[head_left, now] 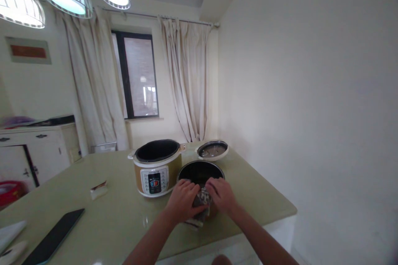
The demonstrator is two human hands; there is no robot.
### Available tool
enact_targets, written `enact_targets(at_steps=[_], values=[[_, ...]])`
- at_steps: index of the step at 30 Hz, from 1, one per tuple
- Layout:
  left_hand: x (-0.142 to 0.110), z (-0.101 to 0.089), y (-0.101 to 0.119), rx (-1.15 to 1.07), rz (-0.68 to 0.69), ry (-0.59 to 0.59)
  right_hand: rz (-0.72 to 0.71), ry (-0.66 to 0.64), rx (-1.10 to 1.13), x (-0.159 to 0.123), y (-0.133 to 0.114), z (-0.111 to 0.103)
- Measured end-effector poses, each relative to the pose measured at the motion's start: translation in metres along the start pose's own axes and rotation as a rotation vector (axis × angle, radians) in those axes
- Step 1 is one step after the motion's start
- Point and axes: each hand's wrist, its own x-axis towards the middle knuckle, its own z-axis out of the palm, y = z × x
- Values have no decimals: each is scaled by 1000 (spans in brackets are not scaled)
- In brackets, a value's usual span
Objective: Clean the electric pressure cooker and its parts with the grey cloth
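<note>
"What's the biggest thing here?"

"The pale green tabletop. On it stands an electric pressure cooker, upright and uncovered, its control panel facing the person."

"And the round things?"

"A dark-lined cooking pot is just beside the cooker, and the cooker lid lies behind the pot."

"Smaller?"

"A dark, flat tablet-like slab is toward the person's left; a small wrapper lies between it and the cooker."

"The hands?"

"At the pot's near side. The left hand curls its fingers over a crumpled, patterned pouch, thumb across it. The right hand appears to pinch its upper edge, fingertips bent inward."

"How far along are things?"

"Lid off, pot outside the cooker, pouch in hand near the pot's rim. Blur hides whether the pouch is torn, and I can't tell whether the pot holds anything."
</note>
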Motion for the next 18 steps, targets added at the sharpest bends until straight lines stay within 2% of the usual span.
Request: enact_targets(at_steps=[3,6,9,12,15,18], values=[[9,2,21,25,-71,-52,60,59,-70,-7,-13,9],[12,-8,21,-23,-61,-89,90,48,58,-9,-8,3],[11,-22,-1,-100,-50,-167,67,60,137,-9,1,-4],[12,-33,-29,-142,-60,-213,86,113,112,-11,2,0],[19,-40,-51,-56,-72,-206,90,159,52,-12,-1,10],[33,-39,-60,100,-116,-172,57,184,-14,-12,-3,17]])
